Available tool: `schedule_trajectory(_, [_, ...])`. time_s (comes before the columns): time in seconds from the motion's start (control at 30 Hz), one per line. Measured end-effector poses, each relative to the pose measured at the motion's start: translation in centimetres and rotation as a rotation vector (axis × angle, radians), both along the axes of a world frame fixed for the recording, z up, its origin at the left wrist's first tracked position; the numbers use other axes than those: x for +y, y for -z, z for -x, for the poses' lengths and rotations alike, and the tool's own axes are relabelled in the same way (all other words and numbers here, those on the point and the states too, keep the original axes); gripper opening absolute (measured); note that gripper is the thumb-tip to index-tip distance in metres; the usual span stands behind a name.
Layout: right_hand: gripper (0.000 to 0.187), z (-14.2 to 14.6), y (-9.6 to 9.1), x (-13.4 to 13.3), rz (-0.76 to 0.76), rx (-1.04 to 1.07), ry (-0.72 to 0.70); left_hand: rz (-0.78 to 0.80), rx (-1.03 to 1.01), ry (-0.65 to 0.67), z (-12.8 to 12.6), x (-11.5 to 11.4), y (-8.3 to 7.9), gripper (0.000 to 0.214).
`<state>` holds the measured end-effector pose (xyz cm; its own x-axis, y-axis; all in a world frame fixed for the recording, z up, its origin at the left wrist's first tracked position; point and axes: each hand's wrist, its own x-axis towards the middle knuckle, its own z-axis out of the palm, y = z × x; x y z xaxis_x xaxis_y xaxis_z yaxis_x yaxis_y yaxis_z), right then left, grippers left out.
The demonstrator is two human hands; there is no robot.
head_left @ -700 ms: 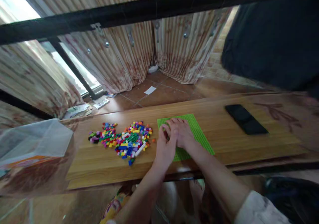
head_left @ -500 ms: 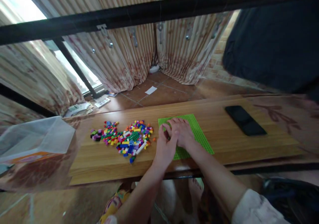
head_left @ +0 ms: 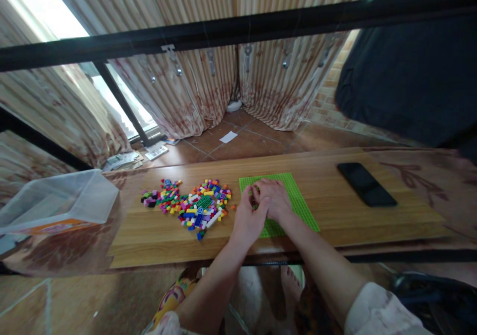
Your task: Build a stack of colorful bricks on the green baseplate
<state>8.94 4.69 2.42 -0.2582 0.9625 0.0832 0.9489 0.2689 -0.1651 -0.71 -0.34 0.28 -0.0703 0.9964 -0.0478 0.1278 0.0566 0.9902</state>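
My left hand [head_left: 249,216] and my right hand [head_left: 276,199] meet over the lime-green studded baseplate [head_left: 300,207], with fingers curled together. Small dark and reddish bits show in the gap between the fingers, too hidden to name. The right hand's fingers lie across the top and cover much of the space between the hands. To the left of the baseplate, a heap of small coloured building bricks [head_left: 203,202] spreads over the wooden board [head_left: 149,245]. One orange brick [head_left: 233,207] lies apart, close to my left hand.
A black phone [head_left: 366,183] rests on the board's right part. At the far left stands a clear plastic bin [head_left: 63,196] with an orange label. A dark rail [head_left: 223,29] crosses in front of the curtains [head_left: 179,91]. Papers [head_left: 122,161] lie on the floor beyond.
The camera view has shifted slightly. Both hands stay together over the baseplate, with only a small shift of the fingers.
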Motion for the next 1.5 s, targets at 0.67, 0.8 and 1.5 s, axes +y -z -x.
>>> schedule_trajectory(0.67, [0.034, -4.5, 0.7, 0.6, -0.164, 0.313, 0.202, 0.047, 0.216, 0.023, 0.1, -0.3, -1.7, 0.057])
schedule_trajectory(0.8, [0.035, -5.0, 1.5, 0.2, -0.020, 0.217, 0.204, 0.039, 0.305, 0.065, -0.1, -0.3, -1.4, 0.053])
schedule_trajectory(1.5, [0.036, -5.7, 1.2, -0.1, 0.138, 0.531, 0.172, 0.075, 0.402, 0.048, -0.1, 0.8, -1.6, 0.061])
